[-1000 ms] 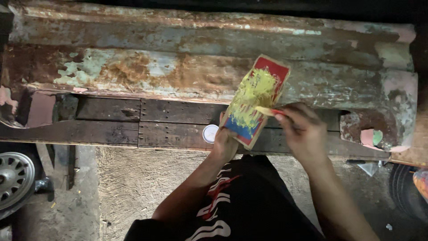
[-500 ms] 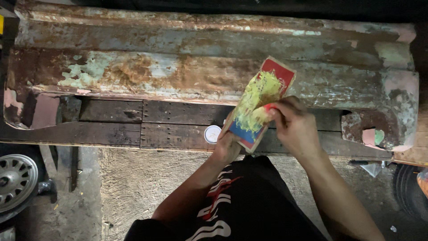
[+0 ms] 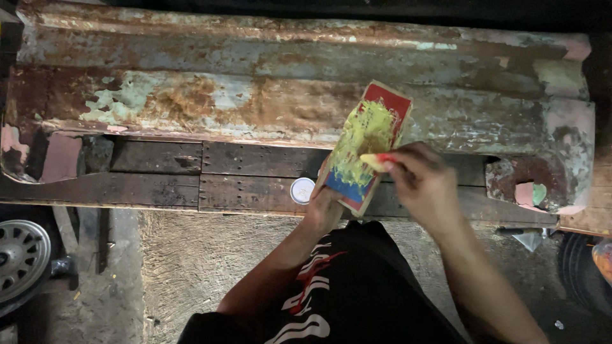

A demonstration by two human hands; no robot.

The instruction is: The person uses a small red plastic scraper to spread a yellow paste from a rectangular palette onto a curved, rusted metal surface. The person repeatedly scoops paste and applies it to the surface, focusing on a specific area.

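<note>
Vs half a sec ago: right hand [image 3: 426,185] shifted slightly lower on the card, spreader [image 3: 377,160] pinched in closed fingers, tip in yellow-green putty. Left hand [image 3: 324,210] grips red-blue card [image 3: 366,146] from below, tilted. Small white round lid [image 3: 302,190] just beside left hand. Behind: rusty, flaking metal panel [image 3: 191,102]; hubcap [image 3: 19,258] far left.

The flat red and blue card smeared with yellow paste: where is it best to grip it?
Probably the flat red and blue card is best gripped at its bare lower end, from beneath, as the left hand does; yellow paste covers its tilted upper face.
</note>
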